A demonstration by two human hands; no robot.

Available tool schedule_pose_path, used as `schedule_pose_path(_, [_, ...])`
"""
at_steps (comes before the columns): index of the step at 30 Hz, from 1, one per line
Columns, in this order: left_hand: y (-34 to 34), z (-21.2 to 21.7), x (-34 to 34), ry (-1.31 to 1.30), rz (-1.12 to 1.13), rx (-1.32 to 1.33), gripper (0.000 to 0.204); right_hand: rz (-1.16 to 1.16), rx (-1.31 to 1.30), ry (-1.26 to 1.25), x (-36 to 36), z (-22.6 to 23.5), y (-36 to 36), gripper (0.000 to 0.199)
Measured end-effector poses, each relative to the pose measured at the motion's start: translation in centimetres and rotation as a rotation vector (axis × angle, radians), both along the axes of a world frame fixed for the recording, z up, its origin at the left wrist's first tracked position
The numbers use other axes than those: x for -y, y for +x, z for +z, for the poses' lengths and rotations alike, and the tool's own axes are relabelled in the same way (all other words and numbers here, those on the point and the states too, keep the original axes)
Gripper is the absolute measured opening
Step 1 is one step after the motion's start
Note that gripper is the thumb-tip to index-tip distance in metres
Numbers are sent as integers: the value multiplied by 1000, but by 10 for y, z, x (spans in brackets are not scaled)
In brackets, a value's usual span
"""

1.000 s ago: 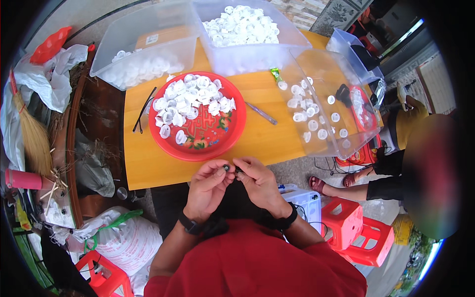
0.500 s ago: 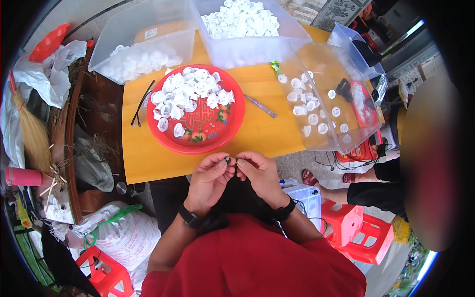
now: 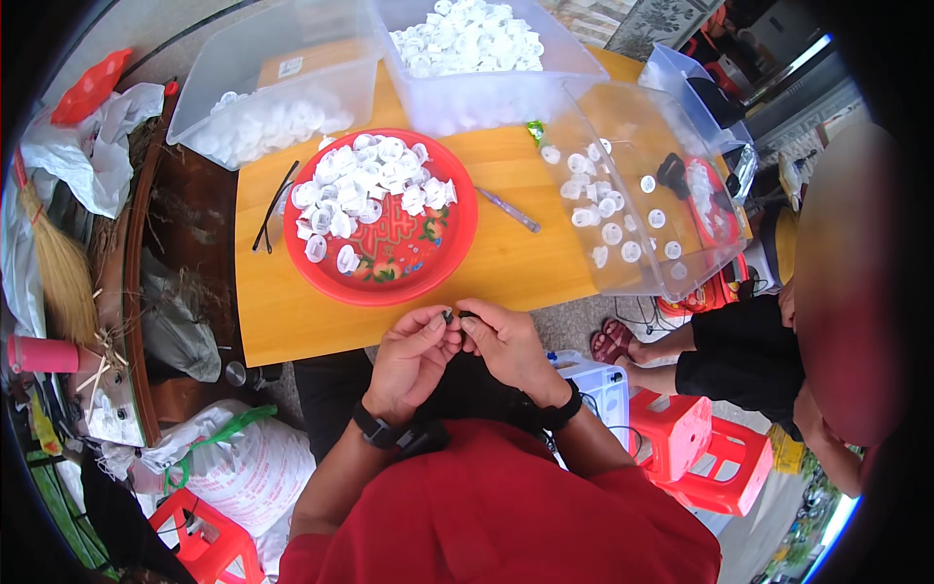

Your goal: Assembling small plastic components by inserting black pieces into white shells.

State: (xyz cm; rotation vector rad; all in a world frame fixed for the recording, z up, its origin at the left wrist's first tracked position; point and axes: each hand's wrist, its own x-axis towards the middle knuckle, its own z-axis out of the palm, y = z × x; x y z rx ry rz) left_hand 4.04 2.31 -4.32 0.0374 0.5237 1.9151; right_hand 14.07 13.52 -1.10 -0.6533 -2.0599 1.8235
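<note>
I have the left hand [image 3: 413, 355] pinching a small dark piece [image 3: 448, 316] just off the near edge of the worktop [image 3: 535, 273], and the right hand [image 3: 508, 347] grasping a second dark piece [image 3: 468, 314] beside it. On my feed I can't tell whether the two join. A red tray [image 3: 457, 249] of white pieces [image 3: 365, 175] sits toward the worktop's left edge.

Small dark pieces [image 3: 448, 316] in both hands [image 3: 411, 356] (red tray [image 3: 449, 258] just beyond).

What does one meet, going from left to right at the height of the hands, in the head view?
Pink cylinder, grey plastic bag, left hand, right hand, dark red sandals, another person's black shorts.
</note>
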Motion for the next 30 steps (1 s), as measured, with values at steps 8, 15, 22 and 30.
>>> schedule_pose_path(8, [1, -1, -1, 33, 22, 29, 14, 30, -134, 330, -2, -14, -3, 13])
schedule_pose_path(15, [0, 0, 1, -1, 9, 25, 17, -20, -27, -31, -7, -11, 4, 16])
schedule_pose_path(22, [1, 4, 0, 12, 68, -56, 20, 19, -185, -1063, -20, -6, 6, 25])
schedule_pose_path(30, [4, 4, 3, -33, 134, -141, 17, 69, -195, -1109, -19, -7, 7, 28])
